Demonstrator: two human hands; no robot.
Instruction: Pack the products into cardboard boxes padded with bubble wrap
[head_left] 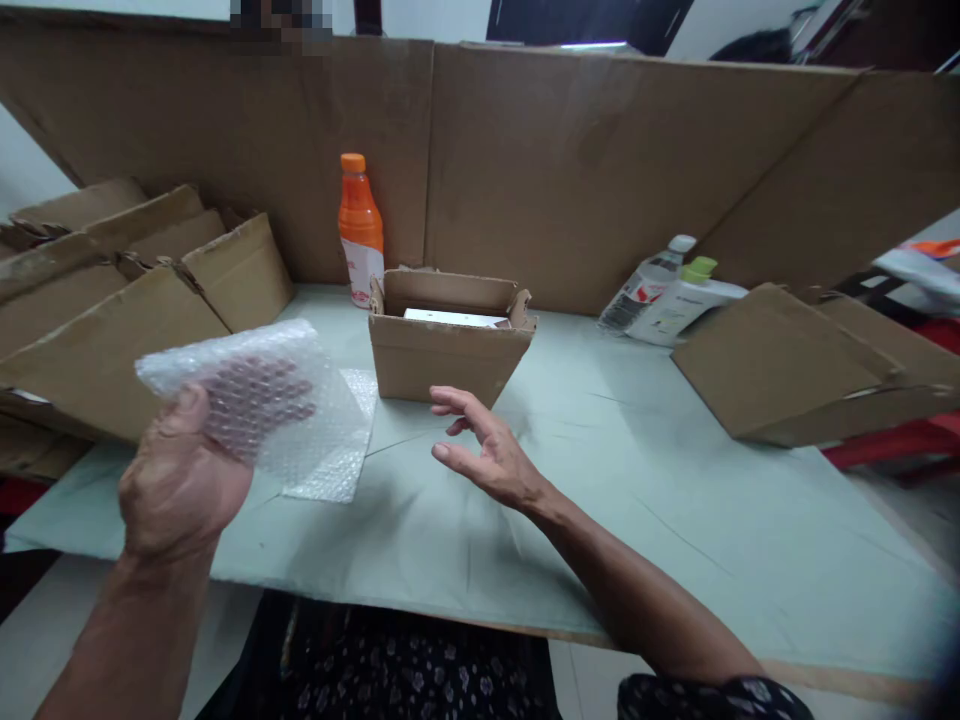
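A clear sheet of bubble wrap point(300, 430) is held up by my left hand point(184, 460), thumb on the near side and the other fingers showing through from behind. Its lower part hangs towards the table. My right hand point(484, 450) is raised above the table with fingers apart and nothing in it. Just beyond that hand stands an open cardboard box point(442, 360), its flaps up. Inside the box the top of a white item point(457, 318) shows; the rest of it is hidden.
An orange bottle point(361, 230) stands behind the box. Several cardboard boxes point(150, 310) are stacked at the left. Clear point(649, 285) and white point(686, 305) bottles lean at the back right, near another cardboard box point(780, 360). A tall cardboard panel point(600, 160) backs the pale green table point(622, 480).
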